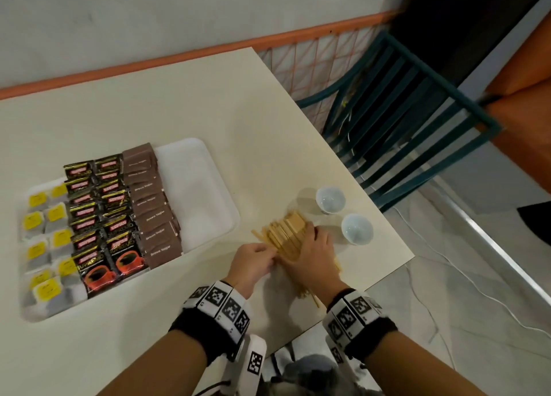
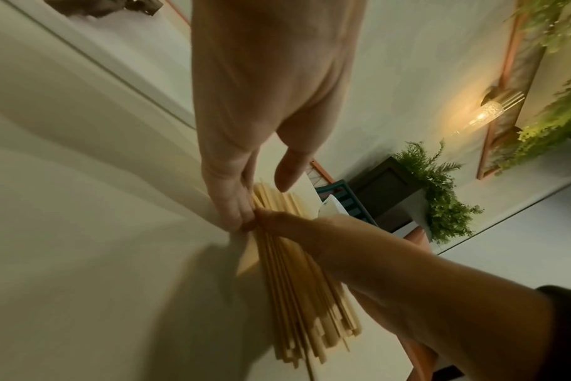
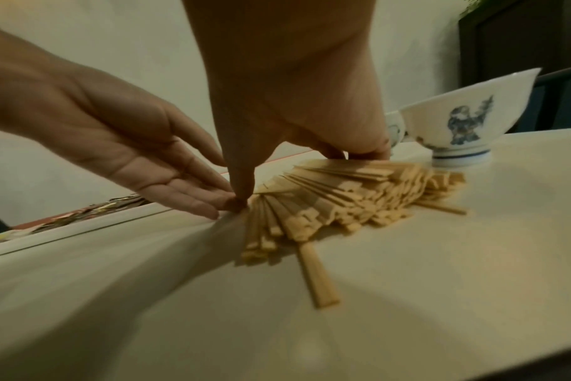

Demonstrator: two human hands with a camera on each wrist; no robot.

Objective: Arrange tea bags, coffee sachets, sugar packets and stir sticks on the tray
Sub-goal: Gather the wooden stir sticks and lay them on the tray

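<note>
A pile of wooden stir sticks (image 1: 286, 234) lies on the table to the right of the white tray (image 1: 202, 192). My left hand (image 1: 262, 257) presses straight fingers (image 3: 193, 198) against the pile's left side. My right hand (image 1: 311, 246) arches over the pile, thumb (image 3: 242, 190) at its left edge and fingers curled down on the far side, gripping the sticks (image 2: 297, 283). On the tray lie rows of yellow-tagged tea bags (image 1: 47, 234), black coffee sachets (image 1: 101, 213) and brown sugar packets (image 1: 152, 204). The tray's right part is bare.
Two small white cups (image 1: 330, 199) (image 1: 356, 228) stand just right of the sticks, near the table's right edge (image 1: 387, 225). A teal slatted chair (image 1: 402, 121) sits beyond that edge. A few sticks (image 3: 317, 278) poke out toward me.
</note>
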